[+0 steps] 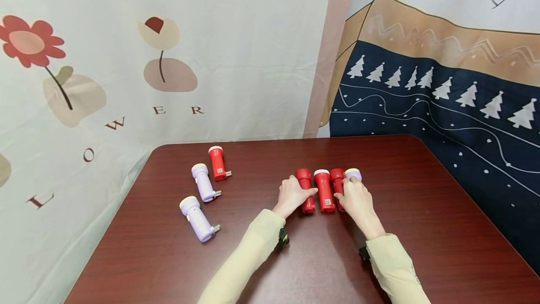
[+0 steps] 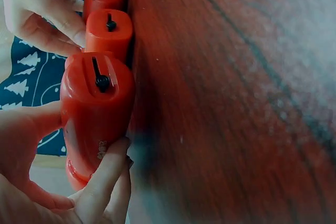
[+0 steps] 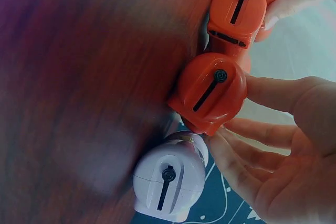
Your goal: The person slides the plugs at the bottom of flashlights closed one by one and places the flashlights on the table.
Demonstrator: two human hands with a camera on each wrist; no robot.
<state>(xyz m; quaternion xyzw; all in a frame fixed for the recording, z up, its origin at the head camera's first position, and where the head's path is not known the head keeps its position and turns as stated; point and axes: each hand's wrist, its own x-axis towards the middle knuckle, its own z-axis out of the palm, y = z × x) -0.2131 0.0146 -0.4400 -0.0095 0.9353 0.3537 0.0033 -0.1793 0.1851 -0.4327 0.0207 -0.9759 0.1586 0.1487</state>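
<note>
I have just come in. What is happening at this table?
A person's left hand grips the leftmost red plastic flashlight in a row of four, and the right hand grips the third red flashlight. Between them lies a red flashlight with a white rim; a pale purple flashlight ends the row at the right. On the brown table's left side lie another red flashlight and two pale purple flashlights.

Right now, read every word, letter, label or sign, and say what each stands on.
"L O W E R": letters on the pale curtain.
Square label on the row's middle red flashlight: too small to read.
Square label on the rearmost red flashlight: too small.
Mark on the flashlight in the left hand: blurred.
</note>
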